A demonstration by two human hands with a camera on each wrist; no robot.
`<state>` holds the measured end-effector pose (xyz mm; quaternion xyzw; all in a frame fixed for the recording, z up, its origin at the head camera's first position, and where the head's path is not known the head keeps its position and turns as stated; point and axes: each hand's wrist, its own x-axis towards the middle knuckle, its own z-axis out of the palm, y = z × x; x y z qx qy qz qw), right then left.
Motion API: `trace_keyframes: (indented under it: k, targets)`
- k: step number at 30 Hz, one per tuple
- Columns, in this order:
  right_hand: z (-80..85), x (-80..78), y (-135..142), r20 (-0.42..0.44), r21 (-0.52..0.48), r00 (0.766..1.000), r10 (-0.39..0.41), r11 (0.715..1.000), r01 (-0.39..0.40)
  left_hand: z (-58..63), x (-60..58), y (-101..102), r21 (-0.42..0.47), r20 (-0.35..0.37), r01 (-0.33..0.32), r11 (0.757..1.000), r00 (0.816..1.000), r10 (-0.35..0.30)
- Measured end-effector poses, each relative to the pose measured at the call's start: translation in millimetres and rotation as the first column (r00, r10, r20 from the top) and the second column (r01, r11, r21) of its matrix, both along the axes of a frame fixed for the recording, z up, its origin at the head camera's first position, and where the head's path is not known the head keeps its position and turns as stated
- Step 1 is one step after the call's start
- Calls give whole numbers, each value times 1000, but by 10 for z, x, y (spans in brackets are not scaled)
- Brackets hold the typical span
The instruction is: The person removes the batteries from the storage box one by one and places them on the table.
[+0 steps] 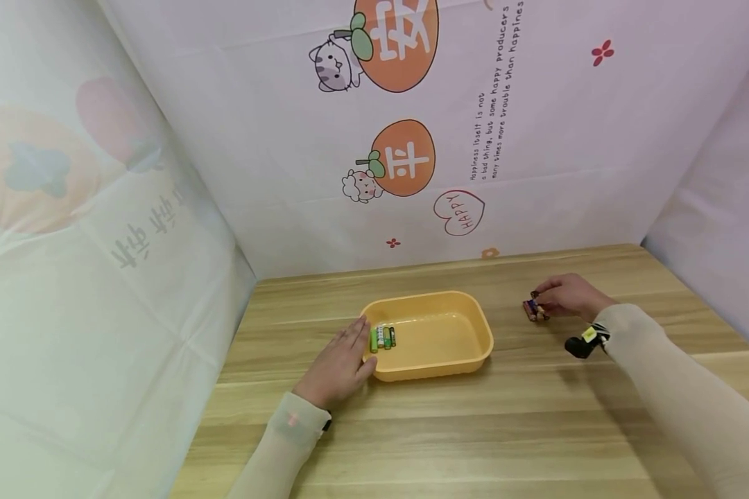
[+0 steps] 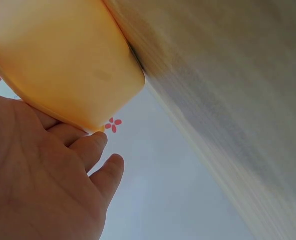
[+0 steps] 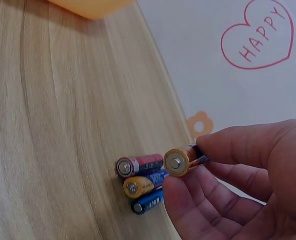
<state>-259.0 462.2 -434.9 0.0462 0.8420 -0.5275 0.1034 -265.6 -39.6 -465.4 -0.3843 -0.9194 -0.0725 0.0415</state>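
A yellow plastic tray (image 1: 440,339) stands on the wooden table, with several batteries (image 1: 383,337) lying side by side at its left end. My left hand (image 1: 337,367) rests against the tray's left rim, fingers extended along it and thumb near the front corner. To the tray's right, my right hand (image 1: 571,294) pinches a battery (image 3: 177,162) with a gold end between thumb and fingers. Just beside and below it, in the right wrist view, lie a red-and-black battery (image 3: 140,164), a yellow-and-blue battery (image 3: 137,186) and a blue battery (image 3: 146,203).
Behind the wooden table (image 1: 462,430) hangs a white printed cloth (image 1: 287,173), reaching its back edge. More cloth (image 1: 100,312) hangs on the left side and on the right. A black wrist-worn device (image 1: 580,346) sits at my right cuff.
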Motion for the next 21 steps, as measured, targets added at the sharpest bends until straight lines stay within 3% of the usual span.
trace_keyframes:
  k: [21]
  targets:
    - [-110, -54, 203, 21, -30, 999, -32, 999, 33, 15, 15, 12, 1, 26, -11, 1000, 1000, 11]
